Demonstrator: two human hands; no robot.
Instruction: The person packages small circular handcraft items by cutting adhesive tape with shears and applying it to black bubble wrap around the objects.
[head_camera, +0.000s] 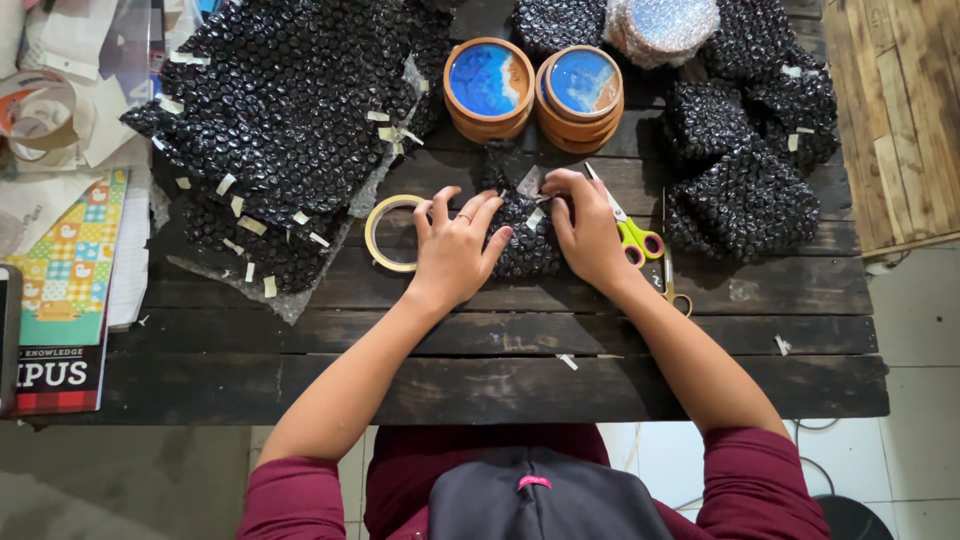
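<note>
A small bundle wrapped in black bubble wrap (530, 250) lies on the dark wooden table (480, 385). My left hand (455, 248) rests flat on its left side, fingers spread. My right hand (587, 228) presses its right side, thumb and fingertips pinching a piece of tape (531, 182) at the top edge. A roll of tape (382, 232) lies just left of my left hand. Scissors with green and yellow handles (632, 232) lie just right of my right hand.
Two stacks of round wooden coasters with blue tops (535, 85) stand behind the bundle. Large sheets of black bubble wrap with tape strips (290, 130) cover the left. Several wrapped bundles (745, 150) sit right. A colourful book (70, 290) lies far left.
</note>
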